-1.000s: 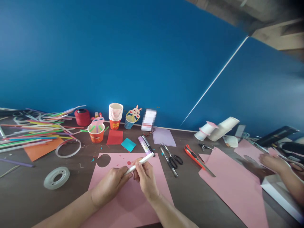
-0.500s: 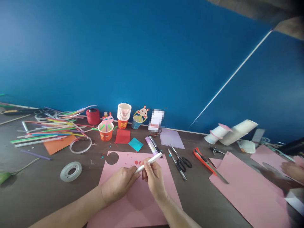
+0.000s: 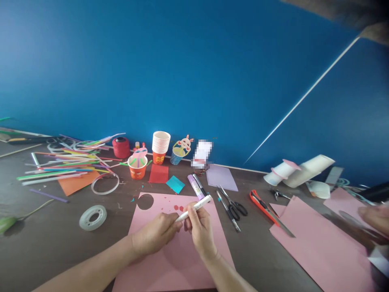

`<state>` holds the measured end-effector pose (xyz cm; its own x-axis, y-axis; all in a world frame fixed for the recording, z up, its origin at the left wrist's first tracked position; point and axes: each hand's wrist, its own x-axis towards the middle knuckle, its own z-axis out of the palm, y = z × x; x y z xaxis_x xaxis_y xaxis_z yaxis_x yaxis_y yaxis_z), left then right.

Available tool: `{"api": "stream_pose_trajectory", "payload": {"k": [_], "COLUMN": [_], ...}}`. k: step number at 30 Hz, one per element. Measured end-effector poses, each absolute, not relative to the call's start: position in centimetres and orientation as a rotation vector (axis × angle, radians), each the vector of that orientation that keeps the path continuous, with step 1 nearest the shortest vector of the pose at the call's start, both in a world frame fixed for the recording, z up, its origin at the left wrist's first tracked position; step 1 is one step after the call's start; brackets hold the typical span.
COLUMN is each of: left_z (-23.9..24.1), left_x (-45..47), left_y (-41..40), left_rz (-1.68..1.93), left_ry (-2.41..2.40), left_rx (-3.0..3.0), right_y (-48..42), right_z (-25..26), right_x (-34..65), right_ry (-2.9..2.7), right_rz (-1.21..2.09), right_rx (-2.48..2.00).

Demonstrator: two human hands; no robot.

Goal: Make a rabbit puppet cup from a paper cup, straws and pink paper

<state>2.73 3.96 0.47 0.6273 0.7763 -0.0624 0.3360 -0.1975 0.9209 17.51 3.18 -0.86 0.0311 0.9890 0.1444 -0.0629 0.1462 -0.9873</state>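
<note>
Both my hands hold one white marker (image 3: 194, 207) over a pink paper sheet (image 3: 170, 259) on the dark table. My left hand (image 3: 154, 238) is closed around the marker's lower end. My right hand (image 3: 199, 229) pinches the marker's middle with its fingers curled. The marker's capped end points up and to the right. A round hole (image 3: 145, 201) is cut in the sheet's top left corner, and small red dots (image 3: 178, 208) lie just beyond my fingers.
Scissors (image 3: 232, 205), pens, a purple marker (image 3: 195, 187) and an orange cutter (image 3: 263, 207) lie to the right. Tape rolls (image 3: 92, 217), straws (image 3: 60, 166) and paper cups (image 3: 160, 146) fill the left and back. More pink paper (image 3: 319, 247) and another person's hand (image 3: 375, 217) are at right.
The view has shifted left, so everything sits further right in frame. My hands keep the same hold on the marker. The other person's hand has moved toward the right edge.
</note>
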Motion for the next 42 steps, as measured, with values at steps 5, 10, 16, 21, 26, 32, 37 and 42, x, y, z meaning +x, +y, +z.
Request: {"api": "stream_pose_trajectory", "payload": {"k": [5, 10, 16, 21, 26, 32, 37, 42], "left_z": [0.6, 0.9, 0.9, 0.4, 0.7, 0.0, -1.5, -2.1], "left_x": [2.7, 2.9, 2.2, 1.8, 2.6, 3.1, 3.7, 3.7], "left_y": [4.1, 4.0, 4.1, 4.1, 3.4, 2.8, 2.6, 2.8], "left_rz": [0.509, 0.542, 0.434, 0.435, 0.474, 0.415, 0.425, 0.531], "left_ry": [0.755, 0.830, 0.797, 0.831, 0.841, 0.968, 1.019, 1.052], "left_rx": [1.637, 1.725, 1.660, 1.616, 2.218, 2.705, 2.751, 2.766], "right_y": [3.2, 3.1, 4.1, 5.8, 5.4, 5.9, 6.6, 6.5], "right_z": [-0.9, -1.0, -0.1, 0.9, 0.1, -0.8, -1.9, -1.8], "right_x": [17.6, 17.3, 18.4, 21.2, 20.7, 20.5, 20.8, 20.1], "right_ry": [-1.159, -1.140, -0.980, -0.756, -1.076, -1.430, -1.504, -1.480], "right_rz": [1.135, 1.142, 1.169, 0.976, 0.907, 0.811, 0.794, 0.843], "right_rx": [-1.047, -1.060, -1.006, -0.943, -1.033, -1.163, -1.200, -1.207]}}
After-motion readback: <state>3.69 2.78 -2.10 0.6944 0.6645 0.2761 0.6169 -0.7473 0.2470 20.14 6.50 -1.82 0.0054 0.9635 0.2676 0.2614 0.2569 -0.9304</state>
